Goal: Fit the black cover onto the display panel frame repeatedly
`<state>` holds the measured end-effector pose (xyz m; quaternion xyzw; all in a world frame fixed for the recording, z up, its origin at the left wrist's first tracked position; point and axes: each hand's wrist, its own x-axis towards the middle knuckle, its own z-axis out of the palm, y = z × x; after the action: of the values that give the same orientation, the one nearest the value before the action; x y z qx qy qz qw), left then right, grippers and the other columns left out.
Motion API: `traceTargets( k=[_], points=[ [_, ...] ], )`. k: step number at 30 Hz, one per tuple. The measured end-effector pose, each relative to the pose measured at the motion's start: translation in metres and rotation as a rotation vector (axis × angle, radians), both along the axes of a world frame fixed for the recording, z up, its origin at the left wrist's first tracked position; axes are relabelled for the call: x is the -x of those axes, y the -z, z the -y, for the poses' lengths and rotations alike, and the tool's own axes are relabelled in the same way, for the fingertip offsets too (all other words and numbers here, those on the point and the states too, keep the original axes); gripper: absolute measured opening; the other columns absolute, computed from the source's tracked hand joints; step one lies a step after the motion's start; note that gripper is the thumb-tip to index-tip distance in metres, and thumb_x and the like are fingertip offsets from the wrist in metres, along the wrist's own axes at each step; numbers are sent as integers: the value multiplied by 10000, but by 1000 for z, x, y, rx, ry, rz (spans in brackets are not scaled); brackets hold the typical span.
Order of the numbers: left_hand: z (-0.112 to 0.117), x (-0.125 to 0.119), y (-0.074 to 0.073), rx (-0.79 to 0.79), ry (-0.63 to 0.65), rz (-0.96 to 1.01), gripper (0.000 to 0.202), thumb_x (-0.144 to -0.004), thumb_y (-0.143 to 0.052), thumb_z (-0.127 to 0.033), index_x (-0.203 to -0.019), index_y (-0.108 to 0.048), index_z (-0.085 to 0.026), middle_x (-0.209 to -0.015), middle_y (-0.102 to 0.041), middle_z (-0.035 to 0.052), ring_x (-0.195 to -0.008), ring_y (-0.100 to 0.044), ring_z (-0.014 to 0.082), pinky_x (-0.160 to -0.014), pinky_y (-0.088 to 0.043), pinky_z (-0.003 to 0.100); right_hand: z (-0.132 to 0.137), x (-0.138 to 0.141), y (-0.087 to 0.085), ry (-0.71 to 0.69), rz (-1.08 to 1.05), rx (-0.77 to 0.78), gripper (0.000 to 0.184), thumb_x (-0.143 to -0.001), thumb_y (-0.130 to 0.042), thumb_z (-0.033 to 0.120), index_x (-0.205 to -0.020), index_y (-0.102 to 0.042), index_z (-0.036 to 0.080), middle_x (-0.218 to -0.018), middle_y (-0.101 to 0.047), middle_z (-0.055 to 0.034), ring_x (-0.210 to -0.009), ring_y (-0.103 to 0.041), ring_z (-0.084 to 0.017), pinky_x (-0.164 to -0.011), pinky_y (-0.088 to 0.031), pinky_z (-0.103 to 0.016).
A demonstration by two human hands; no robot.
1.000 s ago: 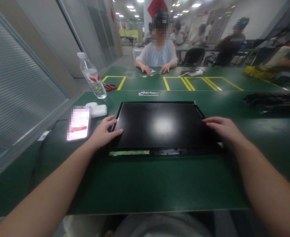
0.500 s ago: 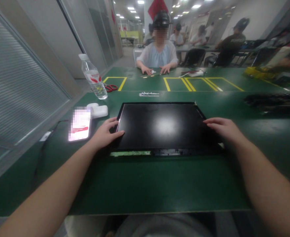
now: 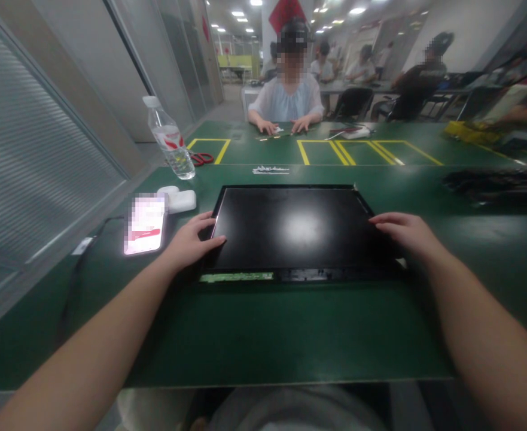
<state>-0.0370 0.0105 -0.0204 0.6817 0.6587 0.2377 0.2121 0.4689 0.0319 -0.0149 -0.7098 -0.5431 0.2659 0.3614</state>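
I've got both hands on the black display panel, which lies flat, screen up, mid tabletop, long side facing the near edge.

L hand: at panel's left side, approx half open, thumb resting on the screen face, fingers spread along the outer left edge. R hand: at the right side, loosely curled, fingertips touching the right edge; thumb hidden from me. Can't tell if either is really gripping or just resting; underside contact n/v from this cam.

Panel detail: round glare on screen, a bit right of ctr. Near border has a green strip on its left half, darker w/ small marks to the right.

Left of panel: lit phone, screen partly pixelated, w/ white case just beyond it, and a dark cable running along the left side. Farther back, clear water bottle, label red/white; red-handled scissors partly behind it.

Small white bits sit beyond panel's far edge. Past those, yellow tape marks on the tabletop & a co-worker seated opposite, hands on the surface. Far right: blurry black parts.
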Motion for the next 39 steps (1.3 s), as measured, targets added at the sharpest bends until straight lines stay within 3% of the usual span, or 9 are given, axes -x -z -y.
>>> traceTargets(
  k=[10,16,22,32,39],
  points=[
    [-1,0,0,-1,0,26,676,-748,-775,-625,-1268,-800,-194,-1662,-541,158,-1496,-524,447,-1279,-360,562,0,3,-1,18,-14,28,139,-685,-753,265,-807,-815,241,-843,-779,-75,-808,-708,-263,-755,-581,-402],
    [0,0,-1,0,6,22,679,-743,-769,-636,-1262,-797,-199,-1664,-536,158,-1499,-520,442,-1285,-349,571,0,3,1,-3,7,-9,61,-738,-779,294,-790,-793,267,-817,-767,-74,-826,-735,-298,-767,-617,-451],
    [0,0,0,-4,-6,31,637,-733,-792,-619,-1228,-814,-218,-1643,-564,142,-1504,-517,441,-1280,-366,556,-1,3,2,-4,-15,-8,102,-719,-734,217,-787,-791,269,-852,-781,-69,-875,-742,-301,-772,-614,-444],
    [-1,-1,-1,11,4,-3,633,-781,-770,-575,-1293,-785,-204,-1676,-526,148,-1509,-507,442,-1285,-352,566,-1,3,1,26,-14,17,159,-676,-711,189,-790,-799,257,-877,-793,-66,-812,-718,-263,-723,-584,-393],
    [1,-2,-1,-67,24,-40,832,-792,-756,-622,-1478,-657,-162,-1685,-473,207,-1530,-479,426,-1266,-384,549,0,2,2,46,-13,39,183,-689,-723,194,-838,-819,239,-852,-781,-75,-730,-680,-237,-680,-564,-370]
  ],
)
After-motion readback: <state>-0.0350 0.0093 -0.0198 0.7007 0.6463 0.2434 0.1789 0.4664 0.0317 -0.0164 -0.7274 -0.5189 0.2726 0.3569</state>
